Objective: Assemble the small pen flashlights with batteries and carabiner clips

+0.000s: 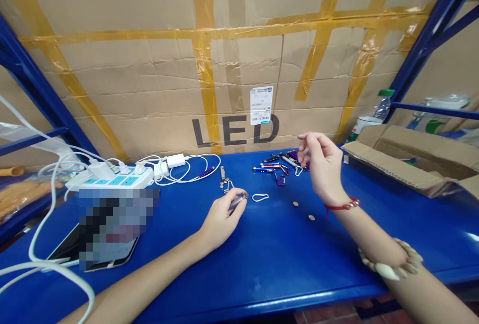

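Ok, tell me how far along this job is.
Done: unclear, no finished piece stands apart. In hand: the left hand pinches a small silver tube; the right hand is raised beside the pile of coloured torches, its hold unclear. Left: a white clip and two round discs lie loose on the blue table.

The left forearm comes in from 7 o'clock and points toward 1 o'clock. The left hand lies low on the bench, fingers curled shut, thumb on top. The right forearm rises from 4 o'clock toward 11 o'clock. The right hand is lifted, wrist bent, thumb and forefinger pinched together.
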`<state>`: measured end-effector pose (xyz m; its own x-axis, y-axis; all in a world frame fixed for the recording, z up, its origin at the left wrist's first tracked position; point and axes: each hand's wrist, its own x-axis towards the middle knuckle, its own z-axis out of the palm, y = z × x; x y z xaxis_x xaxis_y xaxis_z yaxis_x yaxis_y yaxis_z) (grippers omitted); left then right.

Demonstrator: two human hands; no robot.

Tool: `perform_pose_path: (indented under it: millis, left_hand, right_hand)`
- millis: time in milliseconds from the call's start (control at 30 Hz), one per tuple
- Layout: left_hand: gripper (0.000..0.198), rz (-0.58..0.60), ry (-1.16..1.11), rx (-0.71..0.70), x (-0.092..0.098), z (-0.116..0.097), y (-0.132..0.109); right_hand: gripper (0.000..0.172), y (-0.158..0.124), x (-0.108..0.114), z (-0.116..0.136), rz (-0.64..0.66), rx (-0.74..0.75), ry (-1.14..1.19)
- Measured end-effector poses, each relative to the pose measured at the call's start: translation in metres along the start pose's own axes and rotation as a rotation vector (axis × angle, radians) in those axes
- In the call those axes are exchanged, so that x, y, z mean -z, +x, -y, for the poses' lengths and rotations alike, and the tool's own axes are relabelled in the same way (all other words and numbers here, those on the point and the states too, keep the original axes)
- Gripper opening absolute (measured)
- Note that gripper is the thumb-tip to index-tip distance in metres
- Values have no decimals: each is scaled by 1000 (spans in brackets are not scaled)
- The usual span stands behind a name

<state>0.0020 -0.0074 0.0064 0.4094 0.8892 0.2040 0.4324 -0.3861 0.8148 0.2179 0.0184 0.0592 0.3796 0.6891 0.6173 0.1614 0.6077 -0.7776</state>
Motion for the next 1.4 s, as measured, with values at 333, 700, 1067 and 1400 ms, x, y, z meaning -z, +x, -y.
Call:
perform_pose_path:
  millis: [333,700,1067,1400]
  left_hand:
    - [22,168,227,-284,0,3,-5]
    - [24,109,33,-183,0,8,0]
    - [23,86,-59,-160,2,3,0]
    - [24,104,-18,-163,3,3,1]
  right_hand:
    - [18,-35,-15,0,496,222,-310]
    - [20,-42,-21,-7,942,269,-244]
    - [15,-39,-22,-8,866,18,-182]
    - [15,-36,-22,-17,935,-132,-95]
